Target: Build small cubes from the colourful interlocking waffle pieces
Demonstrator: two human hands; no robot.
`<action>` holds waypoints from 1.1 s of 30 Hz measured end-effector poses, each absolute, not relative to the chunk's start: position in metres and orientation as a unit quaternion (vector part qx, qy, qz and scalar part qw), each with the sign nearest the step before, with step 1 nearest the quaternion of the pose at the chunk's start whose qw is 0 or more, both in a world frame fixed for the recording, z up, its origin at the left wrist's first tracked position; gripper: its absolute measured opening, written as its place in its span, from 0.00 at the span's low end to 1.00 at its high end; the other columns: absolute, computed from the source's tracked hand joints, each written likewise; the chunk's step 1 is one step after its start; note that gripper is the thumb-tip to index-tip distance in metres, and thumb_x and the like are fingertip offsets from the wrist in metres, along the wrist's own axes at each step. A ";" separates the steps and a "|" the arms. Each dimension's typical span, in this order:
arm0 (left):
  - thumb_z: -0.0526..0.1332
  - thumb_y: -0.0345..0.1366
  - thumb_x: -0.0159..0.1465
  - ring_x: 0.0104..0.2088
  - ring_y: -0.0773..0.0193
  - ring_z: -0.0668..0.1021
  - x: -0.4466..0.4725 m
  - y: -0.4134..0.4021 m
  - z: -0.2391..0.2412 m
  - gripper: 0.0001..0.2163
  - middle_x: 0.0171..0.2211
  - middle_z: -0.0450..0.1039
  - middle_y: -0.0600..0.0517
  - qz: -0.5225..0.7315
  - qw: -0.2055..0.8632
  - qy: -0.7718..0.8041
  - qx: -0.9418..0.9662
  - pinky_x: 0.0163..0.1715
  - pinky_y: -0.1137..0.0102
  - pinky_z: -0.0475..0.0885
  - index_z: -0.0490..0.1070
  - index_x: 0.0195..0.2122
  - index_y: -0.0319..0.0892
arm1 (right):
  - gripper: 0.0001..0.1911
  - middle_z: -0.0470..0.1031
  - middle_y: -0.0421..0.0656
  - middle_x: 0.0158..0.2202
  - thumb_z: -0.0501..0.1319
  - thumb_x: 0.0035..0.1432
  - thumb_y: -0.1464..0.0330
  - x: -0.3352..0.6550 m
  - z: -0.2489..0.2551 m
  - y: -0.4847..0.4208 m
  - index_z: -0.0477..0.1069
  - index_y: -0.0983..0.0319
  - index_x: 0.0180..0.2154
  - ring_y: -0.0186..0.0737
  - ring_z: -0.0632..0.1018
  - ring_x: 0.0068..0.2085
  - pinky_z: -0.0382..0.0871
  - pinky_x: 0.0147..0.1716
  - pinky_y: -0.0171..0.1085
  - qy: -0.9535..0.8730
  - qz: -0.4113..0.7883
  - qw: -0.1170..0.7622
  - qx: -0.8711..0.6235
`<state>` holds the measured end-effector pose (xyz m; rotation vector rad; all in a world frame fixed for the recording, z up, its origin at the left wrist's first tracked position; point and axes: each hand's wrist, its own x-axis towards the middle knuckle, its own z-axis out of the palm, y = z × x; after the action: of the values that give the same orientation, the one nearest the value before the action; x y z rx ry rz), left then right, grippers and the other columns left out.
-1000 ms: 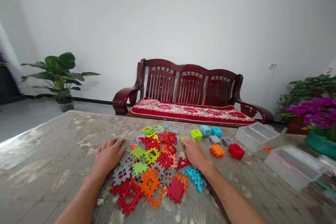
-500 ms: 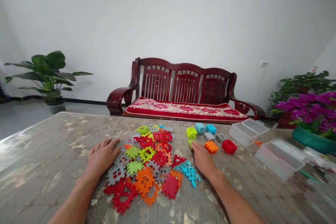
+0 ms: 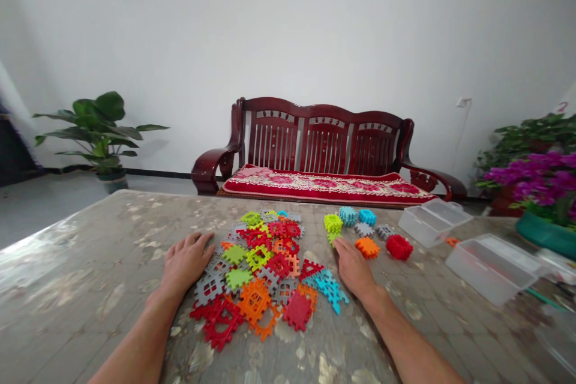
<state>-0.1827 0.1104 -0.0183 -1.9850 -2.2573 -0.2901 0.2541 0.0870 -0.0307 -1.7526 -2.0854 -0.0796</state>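
My left hand (image 3: pixel 186 261) lies open on the table, palm down, its fingers stretched beside the left edge of a loose heap of notched plastic building tiles (image 3: pixel 254 300). The heap mixes red, orange, grey, lime and blue shapes, several with window cut-outs. Right of it, my right hand (image 3: pixel 355 267) rests on the table with its fingers close together. Its fingertips are closed on a small lime-green tile (image 3: pixel 332 238), partly hidden by them. Directly behind that stands a lime-green stack (image 3: pixel 333 223). A blue triangular tile (image 3: pixel 330 288) lies left of my right wrist.
Sorted stacks stand beyond my right hand: pale blue (image 3: pixel 347 216), blue (image 3: pixel 367 216), grey (image 3: pixel 363 229), orange (image 3: pixel 367 247) and red (image 3: pixel 399 247). Clear plastic boxes (image 3: pixel 490 267) and a flower pot (image 3: pixel 546 234) are on the right. A wooden bench (image 3: pixel 324 144) stands behind the table.
The whole view has shifted slightly, so everything appears a little further right. Both hands keep about the same places beside the tiles.
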 end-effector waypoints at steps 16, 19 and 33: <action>0.39 0.43 0.71 0.66 0.52 0.66 -0.173 0.111 -0.011 0.27 0.66 0.64 0.42 -0.171 -0.024 -0.755 -0.632 0.65 0.50 0.56 0.61 0.66 0.43 | 0.21 0.76 0.51 0.55 0.49 0.65 0.68 0.249 -0.028 0.084 0.74 0.63 0.54 0.47 0.75 0.56 0.67 0.60 0.51 -0.748 -0.005 0.346 -0.566; 0.38 0.44 0.71 0.67 0.56 0.63 -0.166 0.116 -0.011 0.27 0.67 0.62 0.46 -0.205 -0.064 -0.711 -0.670 0.66 0.54 0.56 0.59 0.68 0.43 | 0.22 0.75 0.51 0.56 0.50 0.66 0.64 0.240 -0.026 0.081 0.73 0.63 0.55 0.47 0.74 0.58 0.65 0.62 0.51 -0.756 0.058 0.358 -0.545; 0.43 0.47 0.70 0.69 0.56 0.61 -0.120 0.109 -0.018 0.27 0.67 0.62 0.47 -0.152 -0.082 -0.643 -0.747 0.67 0.58 0.54 0.60 0.68 0.46 | 0.25 0.73 0.51 0.59 0.50 0.66 0.58 0.236 -0.024 0.083 0.72 0.61 0.57 0.48 0.71 0.61 0.60 0.64 0.53 -0.731 0.172 0.390 -0.532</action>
<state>-0.1197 0.1089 -0.0181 -2.4754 -2.1309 -0.5044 0.2363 0.0827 -0.0243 -1.3520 -1.8583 0.4380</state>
